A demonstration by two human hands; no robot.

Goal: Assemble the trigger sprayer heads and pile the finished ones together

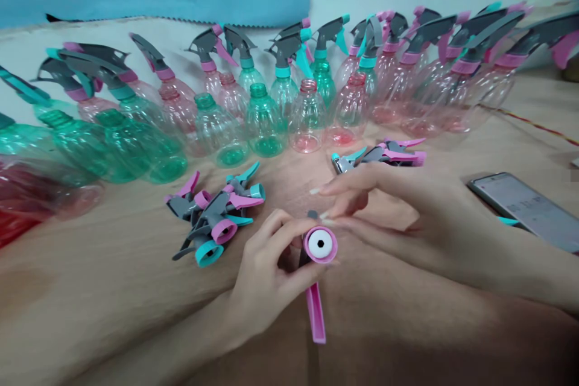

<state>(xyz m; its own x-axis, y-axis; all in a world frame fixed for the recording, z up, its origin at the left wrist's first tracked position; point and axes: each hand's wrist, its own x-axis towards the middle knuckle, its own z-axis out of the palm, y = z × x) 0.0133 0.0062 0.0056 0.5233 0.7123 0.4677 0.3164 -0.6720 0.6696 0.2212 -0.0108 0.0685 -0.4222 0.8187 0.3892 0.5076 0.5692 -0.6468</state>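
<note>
My left hand [271, 265] is closed around a trigger sprayer head [321, 243], near the front middle of the table. Its pink collar faces me, with a white disc and a dark hole at the centre. The pink trigger [316, 316] points down toward me. Right beside the collar, my right hand [375, 205] has its thumb and a finger pinched together, with the index finger stretched out above them. Whatever lies between those fingertips is too small or hidden to make out. A pile of loose sprayer heads [217, 211], grey with pink or teal parts, lies left of my left hand.
Several open-necked bottles [265, 123], green and pink, stand behind my hands. Further back, bottles with sprayer heads fitted [284, 81] line the wall. More loose sprayer heads [380, 154] lie beyond my right hand. A phone [520, 205] rests at the right.
</note>
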